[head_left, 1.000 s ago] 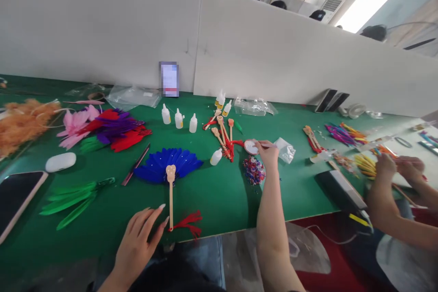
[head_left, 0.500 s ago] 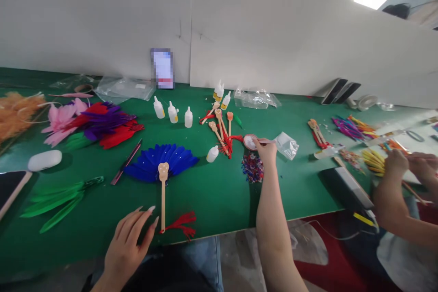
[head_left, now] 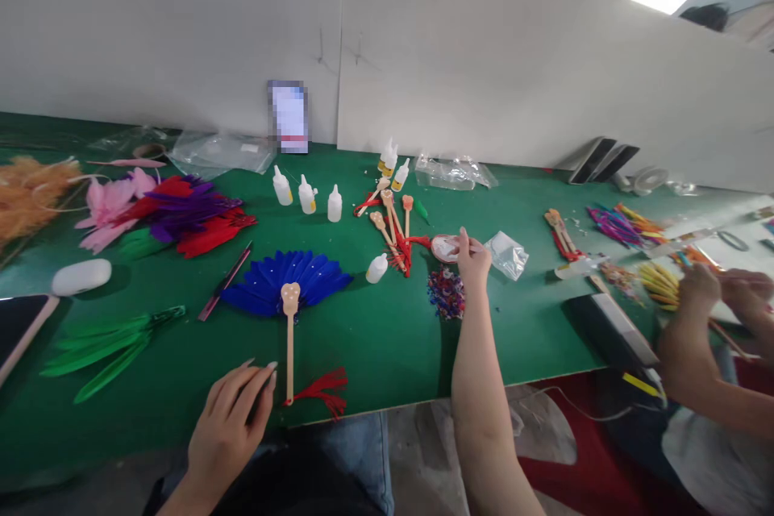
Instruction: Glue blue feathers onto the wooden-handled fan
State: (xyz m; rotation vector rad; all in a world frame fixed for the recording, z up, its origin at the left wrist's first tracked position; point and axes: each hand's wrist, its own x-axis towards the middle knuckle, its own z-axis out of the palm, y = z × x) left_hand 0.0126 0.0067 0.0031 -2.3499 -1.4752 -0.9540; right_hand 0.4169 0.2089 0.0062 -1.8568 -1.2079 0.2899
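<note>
My left hand [head_left: 230, 411] rests at the table's front edge, fingers loosely bent, nothing visible in it. Just right of it lies a fan of blue feathers [head_left: 272, 282] with a wooden handle [head_left: 289, 355] and a red tassel [head_left: 326, 391]. Farther right, my right hand [head_left: 473, 260] is closed at a small round dish [head_left: 444, 248] with whitish contents. It pinches a thin pale stick, mostly hidden by the fingers. Below the dish is a pile of multicoloured sequins [head_left: 446, 293]. A small clear plastic bag [head_left: 506, 254] lies beside that hand.
White glue bottles [head_left: 307, 195] and wooden handles with red tassels [head_left: 396, 230] lie mid-table. Coloured feathers [head_left: 181, 210], green feathers [head_left: 114, 339] and a pen-like tool [head_left: 225, 282] are at left. A phone [head_left: 290, 117] leans on the wall. A co-worker's hands [head_left: 701, 290] work at right.
My right hand has shifted slightly at the dish, its thumb now pointing up and the stick less visible. The left hand's thumb and forefinger have come closer together.
</note>
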